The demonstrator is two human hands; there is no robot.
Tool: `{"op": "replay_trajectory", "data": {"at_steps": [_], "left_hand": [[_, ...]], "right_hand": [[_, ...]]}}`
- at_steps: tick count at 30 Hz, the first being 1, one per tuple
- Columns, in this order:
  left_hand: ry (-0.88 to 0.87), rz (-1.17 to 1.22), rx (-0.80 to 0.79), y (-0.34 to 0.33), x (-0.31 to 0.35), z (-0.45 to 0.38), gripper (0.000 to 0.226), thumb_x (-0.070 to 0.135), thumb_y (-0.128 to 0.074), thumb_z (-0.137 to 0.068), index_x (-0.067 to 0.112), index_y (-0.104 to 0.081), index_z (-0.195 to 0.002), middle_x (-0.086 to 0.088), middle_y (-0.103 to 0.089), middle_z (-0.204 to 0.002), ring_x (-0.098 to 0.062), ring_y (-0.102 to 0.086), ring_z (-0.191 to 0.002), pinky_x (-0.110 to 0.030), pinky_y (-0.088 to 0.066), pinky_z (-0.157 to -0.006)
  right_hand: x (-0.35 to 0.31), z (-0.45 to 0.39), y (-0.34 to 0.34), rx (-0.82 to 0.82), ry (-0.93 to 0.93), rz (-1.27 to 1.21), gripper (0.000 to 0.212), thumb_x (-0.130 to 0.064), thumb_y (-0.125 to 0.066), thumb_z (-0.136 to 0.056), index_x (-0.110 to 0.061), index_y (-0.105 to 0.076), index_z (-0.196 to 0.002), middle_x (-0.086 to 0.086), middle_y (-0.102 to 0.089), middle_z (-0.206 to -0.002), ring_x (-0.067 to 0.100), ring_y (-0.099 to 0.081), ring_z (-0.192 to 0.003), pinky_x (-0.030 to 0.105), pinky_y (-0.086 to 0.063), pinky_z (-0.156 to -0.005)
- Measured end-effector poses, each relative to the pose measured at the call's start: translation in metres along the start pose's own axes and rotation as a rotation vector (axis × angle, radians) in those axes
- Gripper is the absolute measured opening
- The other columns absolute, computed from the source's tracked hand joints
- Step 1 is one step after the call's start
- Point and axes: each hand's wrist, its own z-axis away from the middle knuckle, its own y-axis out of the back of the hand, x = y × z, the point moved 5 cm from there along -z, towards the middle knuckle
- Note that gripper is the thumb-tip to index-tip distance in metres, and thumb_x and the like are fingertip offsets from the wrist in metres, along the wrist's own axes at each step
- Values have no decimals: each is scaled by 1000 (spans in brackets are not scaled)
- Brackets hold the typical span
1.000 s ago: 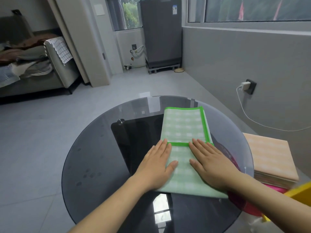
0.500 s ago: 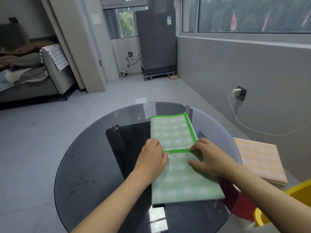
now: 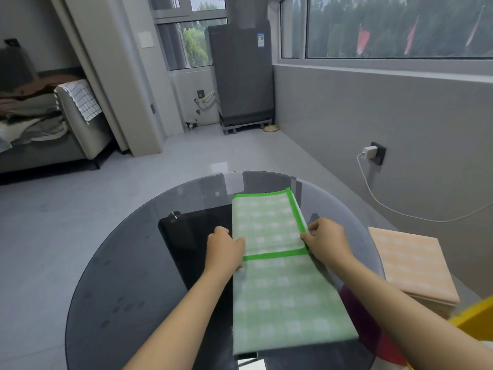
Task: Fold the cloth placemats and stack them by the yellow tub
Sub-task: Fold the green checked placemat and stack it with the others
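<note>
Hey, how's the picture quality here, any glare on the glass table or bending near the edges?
Head view: soft daylight, no hard shadows; the glass table mirrors the window as pale patches; wide-angle bending curves the table rim; the green placemat and both hands, left hand and right hand, look sharp.
</note>
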Motion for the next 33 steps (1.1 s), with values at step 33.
{"op": "replay_trajectory", "data": {"at_steps": [33], "left_hand": [[-169, 327, -69, 21, -12, 28, 41, 27, -46, -97, 12, -70, -68, 0, -71, -81, -15, -64, -82, -26, -49, -79]], "right_hand": [[10, 14, 15, -279, 30, -460, 15, -23, -70, -82, -11, -67, -74, -7, -64, -61, 10, -57, -60, 20, -46, -59]]}}
